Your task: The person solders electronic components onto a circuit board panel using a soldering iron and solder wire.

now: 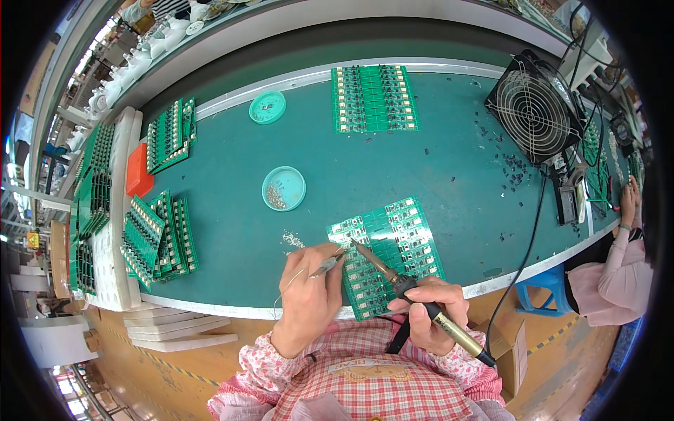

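Circuit-board panel (382,226): lower centre of the frame, askew on the green counter (225,210), its lower end reaching the front edge.
Burn risk: the soldering iron's (405,285) tip is near the left fingertips; a slip could scorch them or bridge neighbouring joints.
Shift risk: a wrist bumping the panel's lower end could swing it.
Left hand (311,291): grip narrow on what look like tweezers (325,266), knuckles up.
Right hand (447,295): grip around the handle, pen-fashion, tip slanting upper left.
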`<state>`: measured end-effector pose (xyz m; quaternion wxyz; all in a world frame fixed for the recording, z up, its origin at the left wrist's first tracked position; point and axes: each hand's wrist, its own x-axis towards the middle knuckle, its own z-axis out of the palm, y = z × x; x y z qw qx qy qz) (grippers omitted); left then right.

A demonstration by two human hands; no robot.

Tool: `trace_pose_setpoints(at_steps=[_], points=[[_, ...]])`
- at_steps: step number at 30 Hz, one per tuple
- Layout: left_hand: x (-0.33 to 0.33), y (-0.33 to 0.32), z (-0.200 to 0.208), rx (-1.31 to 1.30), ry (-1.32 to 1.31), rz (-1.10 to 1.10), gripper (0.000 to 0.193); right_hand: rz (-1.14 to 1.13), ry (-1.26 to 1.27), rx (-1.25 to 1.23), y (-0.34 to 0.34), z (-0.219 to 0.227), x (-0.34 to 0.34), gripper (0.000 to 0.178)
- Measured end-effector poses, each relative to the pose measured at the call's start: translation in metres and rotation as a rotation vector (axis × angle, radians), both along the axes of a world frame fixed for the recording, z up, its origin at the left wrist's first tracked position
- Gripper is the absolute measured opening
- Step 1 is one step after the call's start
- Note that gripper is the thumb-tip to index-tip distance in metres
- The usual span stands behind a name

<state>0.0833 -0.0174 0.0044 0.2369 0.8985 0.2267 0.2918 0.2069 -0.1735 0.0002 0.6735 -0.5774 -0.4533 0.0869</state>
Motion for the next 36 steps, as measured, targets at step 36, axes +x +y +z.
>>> trace_pose_setpoints(at_steps=[36], points=[[0.000, 0.002, -0.002, -0.022, -0.030, -0.009, 0.026, 0.027, -0.140, -0.264, 0.009, 0.000, 0.005, 0.010]])
